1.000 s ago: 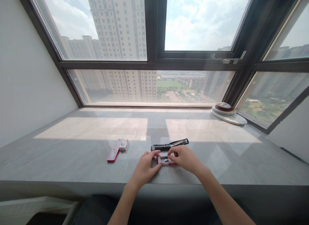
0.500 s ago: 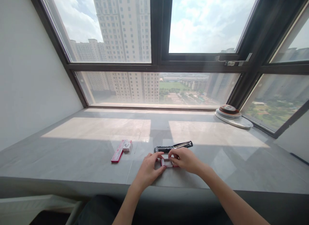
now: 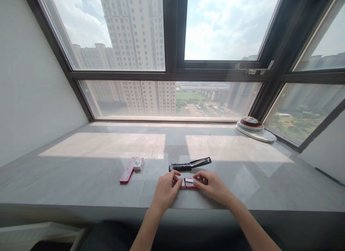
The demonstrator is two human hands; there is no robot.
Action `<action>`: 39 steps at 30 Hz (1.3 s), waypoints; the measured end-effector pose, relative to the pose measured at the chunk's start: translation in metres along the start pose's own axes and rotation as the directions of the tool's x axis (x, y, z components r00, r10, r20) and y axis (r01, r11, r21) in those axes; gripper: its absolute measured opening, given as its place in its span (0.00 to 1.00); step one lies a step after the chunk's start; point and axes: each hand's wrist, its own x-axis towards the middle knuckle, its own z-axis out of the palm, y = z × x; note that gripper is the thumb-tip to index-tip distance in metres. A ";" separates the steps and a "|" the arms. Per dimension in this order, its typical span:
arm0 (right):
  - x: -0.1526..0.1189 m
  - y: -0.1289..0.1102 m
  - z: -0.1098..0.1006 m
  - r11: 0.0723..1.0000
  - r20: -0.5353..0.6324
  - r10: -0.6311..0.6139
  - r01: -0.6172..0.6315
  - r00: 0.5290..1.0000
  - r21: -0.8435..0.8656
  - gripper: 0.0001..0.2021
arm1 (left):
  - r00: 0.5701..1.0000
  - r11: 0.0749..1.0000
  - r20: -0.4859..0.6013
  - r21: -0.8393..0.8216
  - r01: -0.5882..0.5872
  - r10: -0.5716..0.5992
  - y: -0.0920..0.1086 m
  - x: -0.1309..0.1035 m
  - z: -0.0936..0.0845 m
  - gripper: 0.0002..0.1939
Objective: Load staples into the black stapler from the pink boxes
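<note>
A small red-and-white staple box [image 3: 192, 186] lies open on the ledge between my hands. My left hand [image 3: 167, 188] is closed on its left end, thumb and fingers pinching it. At the box's right side, the fingertips of my right hand [image 3: 211, 184] pinch a small silvery strip of staples [image 3: 189, 180], which lies over the box opening. Part of the box is hidden under my fingers. Just behind stands a black stapler [image 3: 190, 165], opened out, its metal upper arm raised toward the right.
To the left lie flat red-and-white boxes [image 3: 127, 174] and a smaller white box [image 3: 138, 164]. Stacked round plates [image 3: 254, 130] stand in the far right corner by the window frame [image 3: 169, 75]. The ledge's front edge [image 3: 107, 206] runs close before me.
My right hand has drawn back slightly to the right from over the box. The silvery strip now shows at the opening. The view has shifted a little.
</note>
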 end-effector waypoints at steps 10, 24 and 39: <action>0.017 -0.029 0.001 0.977 0.080 -0.036 0.052 0.996 -0.204 0.13 | 0.988 0.988 -0.152 0.157 -0.011 0.035 -0.013 0.025 -0.022 0.17; 0.056 -0.034 0.019 0.949 0.115 -0.176 0.199 0.978 -0.245 0.12 | 0.999 0.976 -0.030 0.216 0.016 -0.010 -0.024 0.010 -0.018 0.16; 0.015 -0.022 0.008 1.000 0.027 0.003 -0.003 1.000 -0.003 0.18 | 0.999 0.975 -0.032 0.220 0.034 -0.028 -0.025 0.012 -0.019 0.16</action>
